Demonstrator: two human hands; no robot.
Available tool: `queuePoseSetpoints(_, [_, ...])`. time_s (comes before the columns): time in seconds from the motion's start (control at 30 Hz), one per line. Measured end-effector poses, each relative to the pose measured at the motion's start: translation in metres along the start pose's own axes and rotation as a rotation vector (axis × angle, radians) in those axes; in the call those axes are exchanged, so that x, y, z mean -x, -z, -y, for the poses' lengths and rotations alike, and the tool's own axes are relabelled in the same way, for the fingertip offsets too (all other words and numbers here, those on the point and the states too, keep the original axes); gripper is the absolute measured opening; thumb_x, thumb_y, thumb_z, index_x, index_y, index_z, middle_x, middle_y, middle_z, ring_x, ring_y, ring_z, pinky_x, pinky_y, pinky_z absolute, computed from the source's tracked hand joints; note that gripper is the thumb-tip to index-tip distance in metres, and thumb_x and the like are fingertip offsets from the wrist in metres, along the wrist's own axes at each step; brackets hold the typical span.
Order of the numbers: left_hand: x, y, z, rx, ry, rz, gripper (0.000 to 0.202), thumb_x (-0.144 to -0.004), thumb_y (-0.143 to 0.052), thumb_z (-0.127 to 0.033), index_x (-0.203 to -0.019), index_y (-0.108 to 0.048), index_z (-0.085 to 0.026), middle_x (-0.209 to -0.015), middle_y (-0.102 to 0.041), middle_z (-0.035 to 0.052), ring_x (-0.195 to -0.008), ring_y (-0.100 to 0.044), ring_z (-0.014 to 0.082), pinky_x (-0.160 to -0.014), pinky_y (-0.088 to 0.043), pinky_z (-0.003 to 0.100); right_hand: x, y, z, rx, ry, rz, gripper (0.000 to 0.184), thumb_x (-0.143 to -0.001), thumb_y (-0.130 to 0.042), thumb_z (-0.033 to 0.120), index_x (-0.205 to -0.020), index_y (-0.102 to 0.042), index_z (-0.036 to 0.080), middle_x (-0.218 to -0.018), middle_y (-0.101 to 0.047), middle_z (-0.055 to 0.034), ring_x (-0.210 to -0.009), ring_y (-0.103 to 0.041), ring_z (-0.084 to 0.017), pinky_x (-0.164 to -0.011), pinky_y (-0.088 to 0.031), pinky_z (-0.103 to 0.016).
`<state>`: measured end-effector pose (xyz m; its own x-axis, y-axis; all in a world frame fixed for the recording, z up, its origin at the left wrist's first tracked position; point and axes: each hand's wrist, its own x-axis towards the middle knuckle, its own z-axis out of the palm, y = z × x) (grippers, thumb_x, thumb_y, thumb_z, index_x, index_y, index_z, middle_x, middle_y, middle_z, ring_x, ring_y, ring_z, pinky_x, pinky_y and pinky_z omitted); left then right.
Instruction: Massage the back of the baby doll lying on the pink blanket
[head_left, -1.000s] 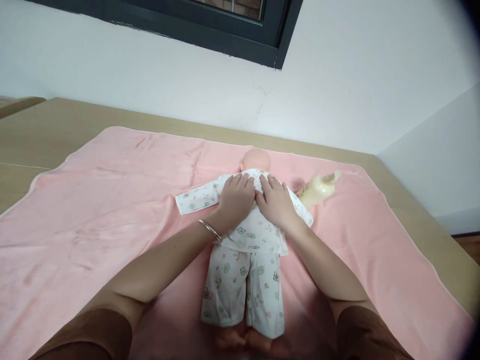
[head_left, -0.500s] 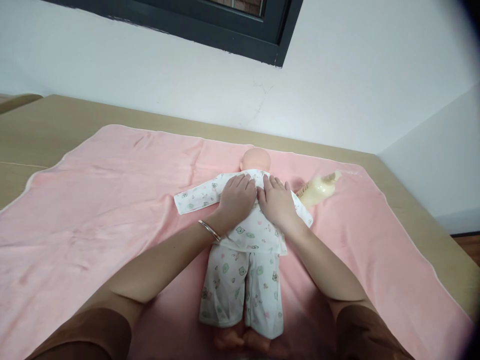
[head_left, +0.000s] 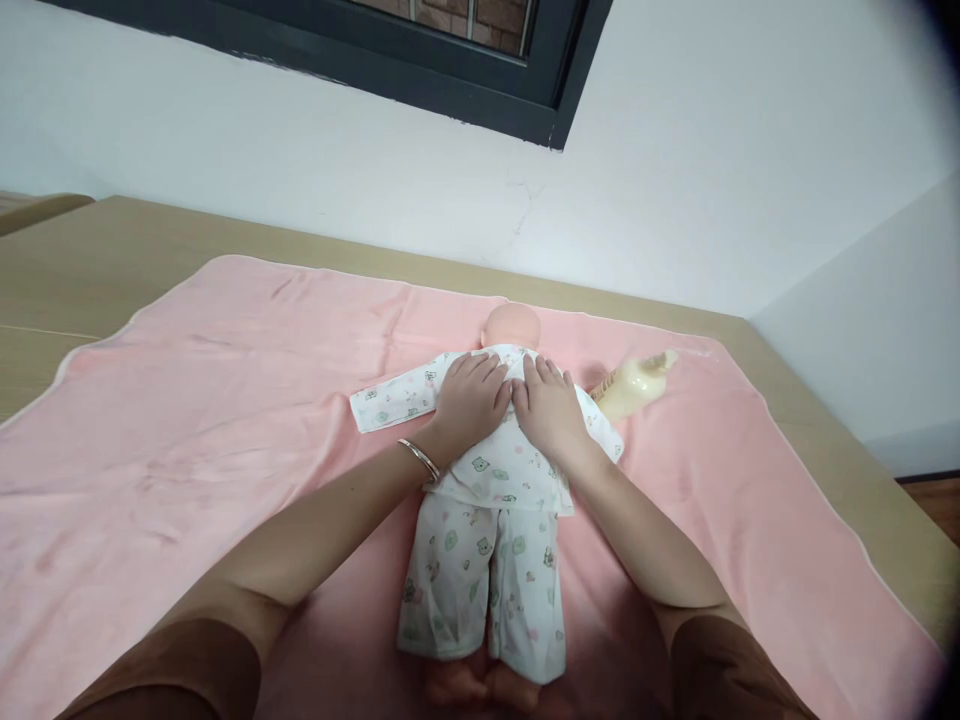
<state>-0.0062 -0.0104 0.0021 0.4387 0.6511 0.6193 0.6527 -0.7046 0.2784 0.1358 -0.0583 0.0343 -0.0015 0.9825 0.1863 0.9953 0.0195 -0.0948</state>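
Both are open: our left hand (head_left: pixel 471 402) and right hand (head_left: pixel 551 408) lie flat on the doll (head_left: pixel 506 482) beneath them. Compared with a moment ago, they hardly shift, so we judge the contact steady.

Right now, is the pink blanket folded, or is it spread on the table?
Spread. The pink blanket lies open across the table, creased in places, with the doll lying on it. Near edge not visible.

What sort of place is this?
Likely a plain indoor room: white wall with a dark window frame, and a wood-toned table bearing a pink blanket and a clothed doll.
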Motion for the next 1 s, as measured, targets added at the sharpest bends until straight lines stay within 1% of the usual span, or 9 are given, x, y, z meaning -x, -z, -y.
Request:
queuePoseSetpoints(0.13, [0.004, 0.002, -0.004, -0.031, 0.062, -0.068, 0.029, -0.096, -0.047, -0.029, -0.105, -0.072, -0.018, -0.112, -0.075, 0.0114, -0.114, -0.065, 0.0287, -0.102, -0.048, 0.048, 0.026, 0.007, 0.019, 0.119, 0.075, -0.068, 0.052, -0.101, -0.03, 0.024, -0.143, -0.05, 0.001, -0.144, -0.053, -0.0247, -0.135, -0.05, -0.036, -0.118, -0.025, -0.053])
queuePoseSetpoints(0.23, [0.004, 0.0, -0.004, -0.049, 0.144, -0.072, 0.032, -0.093, -0.052, -0.033, -0.112, -0.07, -0.015, -0.122, -0.071, 0.0137, -0.118, -0.062, 0.0317, -0.106, -0.046, 0.05, 0.025, 0.01, 0.017, 0.068, 0.079, -0.049, 0.05, -0.101, -0.033, 0.026, -0.141, -0.053, 0.005, -0.145, -0.054, -0.0222, -0.135, -0.05, -0.035, -0.117, -0.027, -0.052])
queuePoseSetpoints(0.33, [0.002, -0.005, 0.0, -0.011, 0.19, -0.022, 0.042, -0.092, -0.052, -0.031, -0.127, -0.062, -0.011, -0.135, -0.063, 0.0163, -0.13, -0.055, 0.0338, -0.114, -0.038, 0.053, 0.008, 0.009, 0.001, -0.029, 0.016, -0.012, 0.054, -0.103, -0.033, 0.036, -0.147, -0.047, 0.008, -0.15, -0.05, -0.0197, -0.142, -0.042, -0.034, -0.118, -0.026, -0.056])
queuePoseSetpoints(0.43, [0.0, -0.012, 0.006, 0.065, 0.202, 0.019, 0.045, -0.093, -0.05, -0.031, -0.134, -0.056, -0.011, -0.143, -0.057, 0.0162, -0.139, -0.047, 0.0321, -0.12, -0.032, 0.053, -0.006, 0.008, -0.01, -0.086, -0.061, 0.041, 0.06, -0.105, -0.027, 0.046, -0.152, -0.039, 0.011, -0.156, -0.04, -0.0205, -0.147, -0.033, -0.036, -0.117, -0.016, -0.068])
queuePoseSetpoints(0.5, [0.0, -0.015, 0.01, 0.12, 0.217, 0.041, 0.046, -0.096, -0.045, -0.032, -0.136, -0.054, -0.013, -0.147, -0.054, 0.0152, -0.142, -0.044, 0.03, -0.121, -0.03, 0.053, -0.008, 0.009, -0.011, -0.093, -0.083, 0.031, 0.062, -0.105, -0.025, 0.048, -0.154, -0.034, 0.011, -0.16, -0.031, -0.0221, -0.15, -0.025, -0.038, -0.115, -0.01, -0.073])
queuePoseSetpoints(0.63, [0.0, -0.018, 0.015, 0.197, 0.231, 0.04, 0.047, -0.101, -0.03, -0.032, -0.138, -0.053, -0.014, -0.148, -0.054, 0.0134, -0.142, -0.044, 0.0251, -0.121, -0.03, 0.051, -0.001, 0.009, -0.002, -0.123, 0.028, -0.049, 0.062, -0.105, -0.028, 0.044, -0.158, -0.024, 0.014, -0.166, -0.015, -0.0193, -0.154, -0.011, -0.035, -0.118, -0.012, -0.067])
queuePoseSetpoints(0.8, [0.002, -0.017, 0.016, 0.233, 0.217, 0.014, 0.053, -0.104, -0.019, -0.035, -0.141, -0.05, -0.015, -0.148, -0.054, 0.013, -0.143, -0.044, 0.0228, -0.121, -0.029, 0.049, 0.002, 0.004, 0.001, -0.218, 0.063, 0.04, 0.057, -0.105, -0.029, 0.042, -0.155, -0.034, 0.016, -0.165, -0.022, -0.0182, -0.153, -0.017, -0.035, -0.119, -0.018, -0.063])
queuePoseSetpoints(0.93, [0.003, -0.016, 0.017, 0.255, 0.195, 0.001, 0.055, -0.104, -0.016, -0.038, -0.14, -0.051, -0.016, -0.146, -0.055, 0.0125, -0.141, -0.045, 0.0225, -0.12, -0.03, 0.048, 0.003, 0.003, 0.003, -0.256, 0.08, -0.091, 0.06, -0.103, -0.033, 0.04, -0.157, -0.027, 0.014, -0.166, -0.015, -0.0181, -0.155, -0.011, -0.032, -0.121, -0.017, -0.061])
queuePoseSetpoints(1.0, [0.004, -0.016, 0.017, 0.277, 0.195, -0.022, 0.056, -0.105, -0.014, -0.039, -0.139, -0.052, -0.016, -0.146, -0.056, 0.012, -0.141, -0.045, 0.0219, -0.12, -0.03, 0.047, 0.004, 0.001, 0.005, -0.242, 0.113, -0.089, 0.059, -0.102, -0.034, 0.035, -0.156, -0.029, 0.014, -0.167, -0.016, -0.0159, -0.155, -0.01, -0.03, -0.122, -0.014, -0.06])
